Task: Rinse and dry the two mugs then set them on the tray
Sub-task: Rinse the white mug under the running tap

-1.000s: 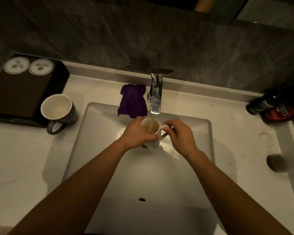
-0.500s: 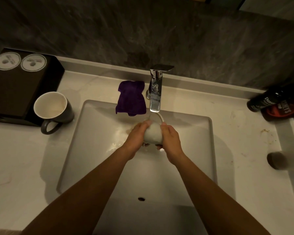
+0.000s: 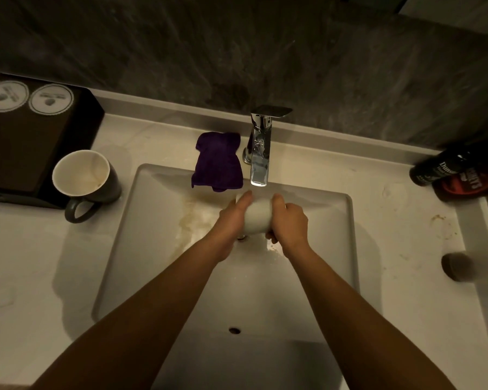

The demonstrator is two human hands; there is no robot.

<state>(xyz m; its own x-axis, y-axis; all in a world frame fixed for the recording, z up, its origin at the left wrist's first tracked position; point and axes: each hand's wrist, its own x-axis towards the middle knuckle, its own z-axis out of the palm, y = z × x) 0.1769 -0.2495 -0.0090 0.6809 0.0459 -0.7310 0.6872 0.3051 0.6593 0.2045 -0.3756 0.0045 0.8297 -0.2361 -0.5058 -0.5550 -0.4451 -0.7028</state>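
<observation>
Grip: both hands clasp the white mug (image 3: 256, 218) between them, the left hand (image 3: 231, 220) on one side, the right hand (image 3: 289, 223) on the other.
White mug: it lies tipped over inside the sink (image 3: 152, 235), its rounded side facing up, mouth turned away toward the back wall of the basin.
Tap: the chrome tap (image 3: 261, 153) stands just behind the grip, its spout ending right above the fingertips.
Cloth: a purple cloth (image 3: 218, 161) hangs over the back rim of the sink, just behind and left of the grip, beside the tap.
Basin floor: brownish streaks (image 3: 192, 220) mark the basin left of the left hand; the overflow hole (image 3: 234, 330) sits well in front of the grip, between the forearms.
Second mug: a dark mug (image 3: 86, 181) with a pale, stained inside stands upright on the counter (image 3: 26, 263), well left of the grip, handle toward the person.
Tray: a dark tray (image 3: 26, 153) lies just behind the dark mug, touching it or nearly so; two round paper lids (image 3: 28, 98) rest at its far end.
Far right: dark bottles (image 3: 457, 171) lie on the counter well right of the grip.
</observation>
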